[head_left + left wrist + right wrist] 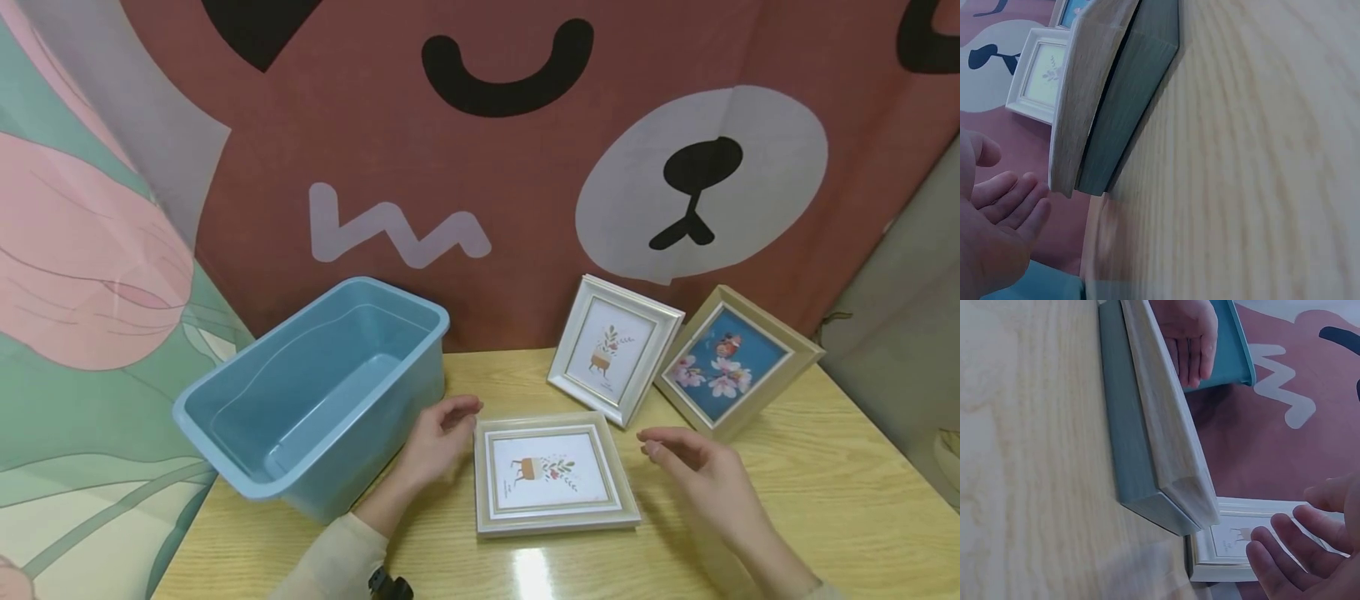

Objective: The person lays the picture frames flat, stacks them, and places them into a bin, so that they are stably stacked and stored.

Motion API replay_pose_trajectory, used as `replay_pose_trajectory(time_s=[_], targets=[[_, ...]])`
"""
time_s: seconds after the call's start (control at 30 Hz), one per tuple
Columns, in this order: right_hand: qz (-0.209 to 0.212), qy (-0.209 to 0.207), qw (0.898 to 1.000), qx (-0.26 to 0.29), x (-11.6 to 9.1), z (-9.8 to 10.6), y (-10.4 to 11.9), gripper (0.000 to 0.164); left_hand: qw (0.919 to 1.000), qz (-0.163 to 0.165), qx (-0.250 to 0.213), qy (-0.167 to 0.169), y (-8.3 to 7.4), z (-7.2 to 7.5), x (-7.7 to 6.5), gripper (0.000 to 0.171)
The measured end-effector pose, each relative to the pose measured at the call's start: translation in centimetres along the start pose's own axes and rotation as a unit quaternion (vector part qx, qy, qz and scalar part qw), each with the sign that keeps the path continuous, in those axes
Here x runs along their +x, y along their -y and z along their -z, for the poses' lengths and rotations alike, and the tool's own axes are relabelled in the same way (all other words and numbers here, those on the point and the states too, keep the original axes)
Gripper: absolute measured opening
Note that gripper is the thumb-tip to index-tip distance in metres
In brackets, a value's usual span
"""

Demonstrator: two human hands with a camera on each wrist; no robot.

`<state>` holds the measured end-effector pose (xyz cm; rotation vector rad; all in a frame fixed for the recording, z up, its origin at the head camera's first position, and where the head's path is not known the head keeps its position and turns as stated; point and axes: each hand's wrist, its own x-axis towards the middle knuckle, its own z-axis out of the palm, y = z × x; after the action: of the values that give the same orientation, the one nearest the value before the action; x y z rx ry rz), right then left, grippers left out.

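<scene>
A picture frame (553,475) with a pale wood rim lies face up on the table, showing a print of a plant in a pot. From the side, in the left wrist view, its wooden edge (1088,94) sits over a grey-green layer (1132,100). At its left side is my left hand (442,442), fingers loosely bent and holding nothing. My right hand (705,479) hovers off its right side, palm turned inward, also holding nothing. In the right wrist view, the fingers of the right hand (1310,544) are spread and relaxed, apart from the frame.
A deep blue plastic bin (420,400) stands at the left. Behind the lying frame, a white frame (562,379) and a wood-rimmed frame with a blue flower picture (727,367) stand tilted. A bear-printed cloth (517,167) hangs behind the wooden table (847,500).
</scene>
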<state>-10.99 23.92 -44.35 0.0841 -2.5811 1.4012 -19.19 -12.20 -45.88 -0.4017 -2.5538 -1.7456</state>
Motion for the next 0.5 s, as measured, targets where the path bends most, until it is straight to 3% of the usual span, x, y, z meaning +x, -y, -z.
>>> replay_pose_trajectory(time_s=[0.5], targets=[[0.007, -0.013, 0.999, 0.030, 1.6, 0.6, 0.3, 0.024, 0.9991, -0.030, -0.027, -0.015, -0.3, -0.1, 1.0, 0.027]])
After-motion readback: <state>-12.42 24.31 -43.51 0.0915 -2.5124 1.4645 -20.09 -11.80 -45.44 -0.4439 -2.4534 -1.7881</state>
